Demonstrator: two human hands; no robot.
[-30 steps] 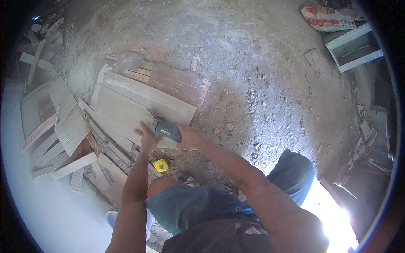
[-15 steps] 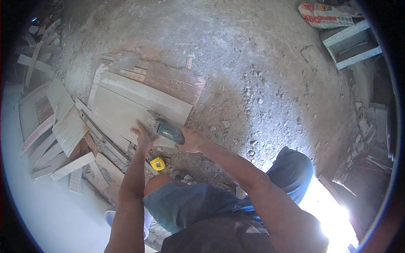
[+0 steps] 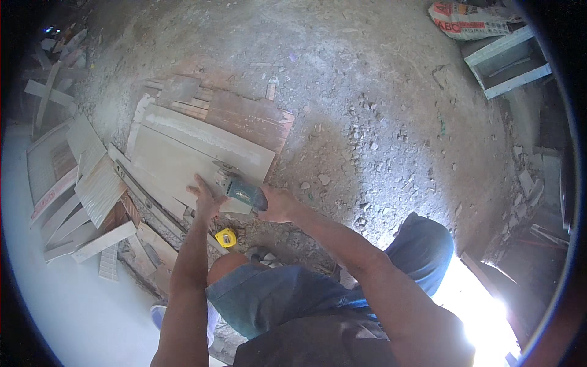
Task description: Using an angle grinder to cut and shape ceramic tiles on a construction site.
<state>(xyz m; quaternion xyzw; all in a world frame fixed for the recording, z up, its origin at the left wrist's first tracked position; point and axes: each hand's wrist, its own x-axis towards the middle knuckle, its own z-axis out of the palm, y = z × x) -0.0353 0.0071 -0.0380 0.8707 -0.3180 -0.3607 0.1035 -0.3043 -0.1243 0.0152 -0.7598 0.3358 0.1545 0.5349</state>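
Note:
My right hand (image 3: 279, 204) is wrapped round the rear end of a green-grey angle grinder (image 3: 245, 192). The disc end of the grinder rests at the surface of a large pale tile (image 3: 177, 156), which has a long line across it near its far side. Fingers stretched out, my left hand (image 3: 206, 199) lies on the tile just left of the grinder, its thumb side close to the tool's body. Whether that thumb touches the grinder I cannot tell. A yellow tape measure (image 3: 225, 237) lies on the ground close below my left hand.
Brown boards (image 3: 247, 119) lie under and beyond the tile. Tile offcuts (image 3: 101, 186) and strips are heaped at the left, beside a long dark bar (image 3: 147, 197). Rubble (image 3: 373, 147) litters the floor to the right. An open box frame (image 3: 510, 63) and a printed sack (image 3: 468, 21) sit far right.
The view has shifted very slightly. Both hands and the angle grinder stay in nearly the same place on the tile.

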